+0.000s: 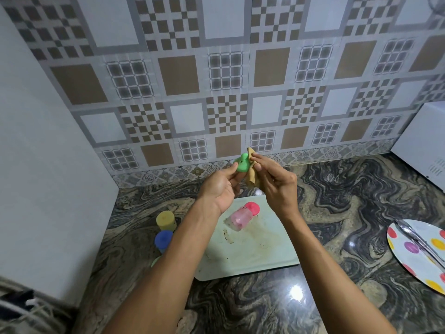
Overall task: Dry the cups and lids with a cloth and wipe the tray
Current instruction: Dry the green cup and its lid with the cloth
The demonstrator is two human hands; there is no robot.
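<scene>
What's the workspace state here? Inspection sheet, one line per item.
Surface: dark marbled stone counter, glossy with glare.
Job's things: green lid and tan cloth held up; pink cup lying on the stained pale tray, pink lid beside it; yellow-lidded cup and blue-lidded cup left of the tray.
Clutter: polka-dot plate with a metal utensil.
Grip: left hand on the green lid; right hand on the cloth.
Cables: nothing seen.
Surroundings: patterned tile wall; white appliance at right.

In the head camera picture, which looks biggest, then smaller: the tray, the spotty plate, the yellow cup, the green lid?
1. Tray, clearly largest.
2. Spotty plate, though partly cut off by the frame's edge, so unsure.
3. Yellow cup.
4. Green lid, slightly smaller-looking and partly hidden by fingers.
</scene>
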